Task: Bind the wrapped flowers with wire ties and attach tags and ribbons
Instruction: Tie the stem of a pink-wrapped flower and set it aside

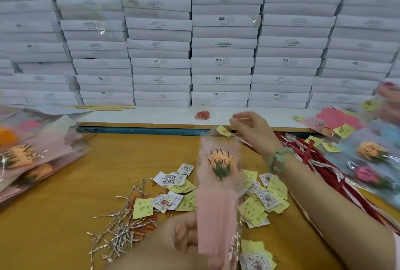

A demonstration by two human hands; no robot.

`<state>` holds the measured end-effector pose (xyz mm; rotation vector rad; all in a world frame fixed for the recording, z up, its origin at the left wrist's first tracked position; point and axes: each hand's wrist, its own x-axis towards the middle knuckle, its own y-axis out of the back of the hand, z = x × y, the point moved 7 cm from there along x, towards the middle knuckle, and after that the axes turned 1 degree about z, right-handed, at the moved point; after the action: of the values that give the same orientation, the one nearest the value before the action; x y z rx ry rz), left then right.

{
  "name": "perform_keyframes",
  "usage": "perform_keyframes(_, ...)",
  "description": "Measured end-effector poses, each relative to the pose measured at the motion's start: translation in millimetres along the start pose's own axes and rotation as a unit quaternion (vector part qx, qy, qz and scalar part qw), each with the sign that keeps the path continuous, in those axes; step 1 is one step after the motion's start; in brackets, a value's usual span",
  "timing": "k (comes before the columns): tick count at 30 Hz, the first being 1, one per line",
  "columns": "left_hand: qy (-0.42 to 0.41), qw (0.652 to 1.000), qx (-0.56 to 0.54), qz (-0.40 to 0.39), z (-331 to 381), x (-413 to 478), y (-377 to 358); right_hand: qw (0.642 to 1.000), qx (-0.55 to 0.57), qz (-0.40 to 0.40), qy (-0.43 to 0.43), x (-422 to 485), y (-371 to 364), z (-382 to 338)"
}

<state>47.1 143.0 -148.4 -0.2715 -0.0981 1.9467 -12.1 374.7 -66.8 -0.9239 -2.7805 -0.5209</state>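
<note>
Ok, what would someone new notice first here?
A wall of stacked white boxes fills the whole background. In the centre, the left hand grips the bottom of a pink wrapped flower printed LOVE YOU while the right hand pinches its top by a yellow tag. Loose tags and silver wire ties litter the wooden table beneath it.

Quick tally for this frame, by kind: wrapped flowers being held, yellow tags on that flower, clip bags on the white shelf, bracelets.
Wrapped flower, held: 1
Yellow tag at its top: 1
Bag of red clips on the shelf: 1
Bracelet: 1
Total: 4
</note>
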Motion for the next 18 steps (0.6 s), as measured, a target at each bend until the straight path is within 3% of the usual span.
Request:
perform_keyframes(4, -0.040, 0.998, 0.012, 0.038, 2, -2, 10, 0.977, -0.137, 0.007, 0.164, -26, 10, -73)
perform_keyframes(6, -0.061, 0.997, 0.007, 0.043, 5, -4, 12, 0.956, -0.220, -0.022, 0.193, -49, 5, -96)
perform_keyframes(10, -0.122, 0.990, -0.002, 0.075, 15, -8, 12, 0.871, -0.438, -0.105, 0.195, -106, -7, -93)
perform_keyframes(12, -0.145, 0.984, -0.016, 0.100, 20, -11, 13, 0.880, -0.405, -0.225, 0.107, -134, -7, -77)
perform_keyframes(15, -0.170, 0.977, -0.008, 0.128, 22, -12, 15, 0.887, -0.248, -0.385, -0.057, -183, -15, -41)
perform_keyframes(17, -0.174, 0.977, -0.001, 0.126, 19, -13, 15, 0.906, -0.127, -0.398, -0.062, -211, -22, -25)
perform_keyframes(18, -0.177, 0.977, 0.003, 0.119, 18, -13, 12, 0.895, -0.097, -0.433, -0.049, -225, -30, -21)
